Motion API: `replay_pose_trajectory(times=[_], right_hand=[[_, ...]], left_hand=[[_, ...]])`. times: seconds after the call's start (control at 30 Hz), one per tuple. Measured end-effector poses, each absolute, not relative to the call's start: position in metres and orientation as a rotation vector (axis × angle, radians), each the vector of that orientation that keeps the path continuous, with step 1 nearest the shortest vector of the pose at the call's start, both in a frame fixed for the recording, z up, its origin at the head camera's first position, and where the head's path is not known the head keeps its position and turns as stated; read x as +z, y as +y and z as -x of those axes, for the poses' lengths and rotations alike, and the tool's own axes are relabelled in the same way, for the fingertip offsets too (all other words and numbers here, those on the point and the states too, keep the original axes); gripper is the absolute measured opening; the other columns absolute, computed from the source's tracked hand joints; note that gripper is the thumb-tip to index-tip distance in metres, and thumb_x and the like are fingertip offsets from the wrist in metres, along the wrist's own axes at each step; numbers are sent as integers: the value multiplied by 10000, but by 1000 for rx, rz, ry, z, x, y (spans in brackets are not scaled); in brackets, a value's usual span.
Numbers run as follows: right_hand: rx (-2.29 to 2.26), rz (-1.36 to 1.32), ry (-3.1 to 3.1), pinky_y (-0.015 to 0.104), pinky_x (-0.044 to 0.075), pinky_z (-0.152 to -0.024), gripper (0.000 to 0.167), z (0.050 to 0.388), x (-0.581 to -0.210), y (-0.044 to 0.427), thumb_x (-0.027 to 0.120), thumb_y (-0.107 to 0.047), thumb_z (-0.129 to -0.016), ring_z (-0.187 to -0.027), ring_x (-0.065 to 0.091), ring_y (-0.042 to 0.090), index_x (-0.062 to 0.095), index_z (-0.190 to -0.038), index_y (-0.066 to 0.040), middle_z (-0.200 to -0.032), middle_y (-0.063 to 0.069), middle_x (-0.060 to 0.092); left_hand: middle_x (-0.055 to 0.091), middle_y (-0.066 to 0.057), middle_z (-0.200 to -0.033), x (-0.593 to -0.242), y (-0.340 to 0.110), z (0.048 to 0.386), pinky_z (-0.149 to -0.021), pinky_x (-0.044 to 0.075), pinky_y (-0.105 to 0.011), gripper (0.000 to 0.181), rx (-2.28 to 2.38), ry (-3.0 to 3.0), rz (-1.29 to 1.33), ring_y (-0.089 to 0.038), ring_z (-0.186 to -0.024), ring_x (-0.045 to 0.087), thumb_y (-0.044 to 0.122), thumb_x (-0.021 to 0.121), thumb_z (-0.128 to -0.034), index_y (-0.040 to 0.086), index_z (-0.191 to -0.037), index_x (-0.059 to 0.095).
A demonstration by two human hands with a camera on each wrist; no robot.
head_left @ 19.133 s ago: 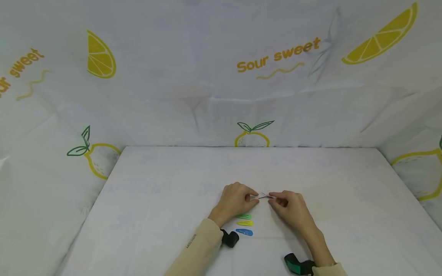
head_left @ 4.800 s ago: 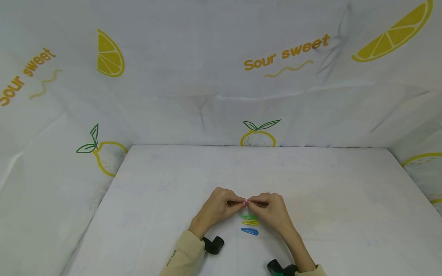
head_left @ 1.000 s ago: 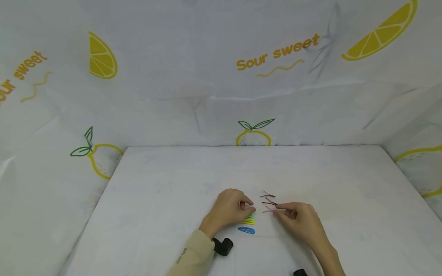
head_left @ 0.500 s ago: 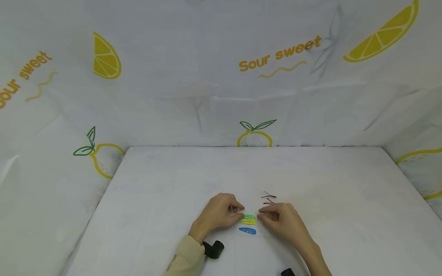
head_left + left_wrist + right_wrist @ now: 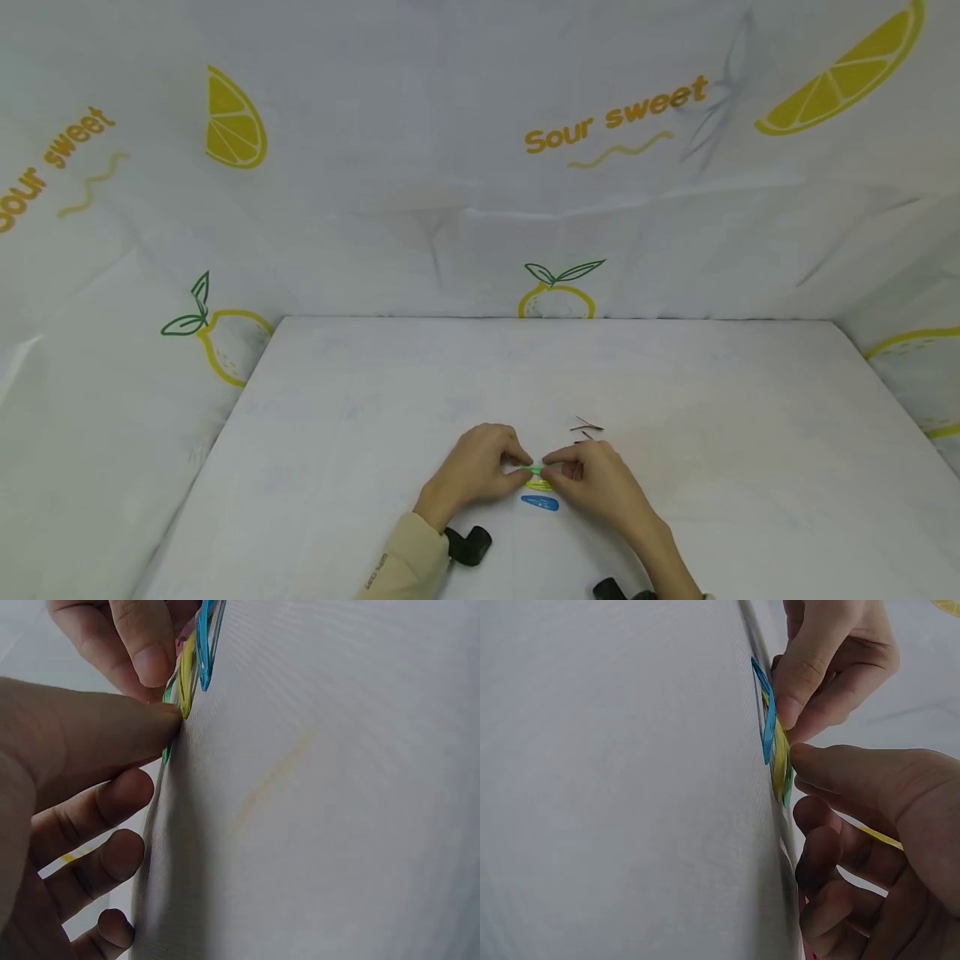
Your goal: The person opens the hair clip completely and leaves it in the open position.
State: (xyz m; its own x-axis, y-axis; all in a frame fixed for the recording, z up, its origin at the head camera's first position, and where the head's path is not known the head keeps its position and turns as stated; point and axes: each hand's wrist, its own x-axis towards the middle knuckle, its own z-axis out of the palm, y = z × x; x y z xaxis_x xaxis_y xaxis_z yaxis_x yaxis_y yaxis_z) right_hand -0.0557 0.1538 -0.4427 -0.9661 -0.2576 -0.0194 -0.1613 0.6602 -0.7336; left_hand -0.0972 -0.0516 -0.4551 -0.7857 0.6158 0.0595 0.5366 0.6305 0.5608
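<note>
Green hair clip (image 5: 536,471) sits between left hand (image 5: 478,467) and right hand (image 5: 600,482), each pinching one end; whether it touches the table (image 5: 375,392) cannot be told. Step judged in hand: working this clip. Next move likely calls for even fingertip pressure. Yellow clip (image 5: 539,486) just beside, blue clip (image 5: 540,503) on the near side; dark clips (image 5: 588,427) beyond the right hand.

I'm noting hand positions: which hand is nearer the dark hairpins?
Right. The right hand is just on the near side of the dark hairpins, partly hiding one; the left hand is farther off, to their left.
</note>
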Motion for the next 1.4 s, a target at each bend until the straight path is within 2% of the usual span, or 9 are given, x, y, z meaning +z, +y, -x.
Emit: replay_pose_trajectory(times=[0.27, 0.57, 0.9, 1.07, 1.23, 1.4], right_hand=[[-1200, 335, 2742, 190, 408, -500, 203, 58, -442, 153, 804, -133, -849, -533, 462, -18, 801, -1019, -22, -620, -89, 597], [-1158, 260, 2787, 188, 404, -511, 260, 58, -441, 150, 837, -159, -828, -547, 472, -9, 806, -1071, -74, -623, -108, 595], [-1141, 315, 2878, 181, 427, -564, 187, 59, -439, 151, 861, -191, -811, -612, 473, -31, 831, -989, -143, -679, -123, 612], [-1239, 421, 2892, 182, 504, -627, 174, 59, -441, 153, 855, -137, -812, -678, 564, -45, 829, -982, -110, -762, -94, 714], [-1331, 476, 2848, 188, 554, -657, 176, 59, -441, 151, 834, -86, -828, -724, 645, -20, 823, -1002, -64, -837, -33, 782], [-1380, 513, 2821, 188, 567, -660, 176, 59, -441, 152, 818, -74, -842, -752, 678, 8, 819, -1016, -51, -871, -1, 795]], left_hand=[[722, 84, -814, -457, -52, 98, -652, 368, -107, 74, 872, 2749, -1029, 44, -685, 499, 200, 798, -878, 171, -932, 840], [720, 70, -815, -452, -54, 98, -642, 368, -110, 85, 917, 2758, -1050, 12, -669, 496, 211, 798, -893, 158, -944, 840], [734, 46, -854, -448, -58, 100, -679, 419, -124, 100, 1004, 2716, -1058, -28, -729, 568, 190, 792, -898, 131, -967, 833], [783, 0, -906, -446, -59, 100, -726, 490, -126, 163, 1117, 2637, -1039, -6, -769, 622, 165, 782, -908, 87, -1048, 811], [788, -24, -879, -443, -58, 99, -676, 484, -99, 187, 1158, 2592, -1022, 44, -713, 595, 147, 770, -918, 65, -1083, 804], [791, -27, -876, -443, -59, 98, -677, 489, -93, 187, 1201, 2599, -1065, 42, -718, 606, 135, 776, -909, 61, -1079, 805]])
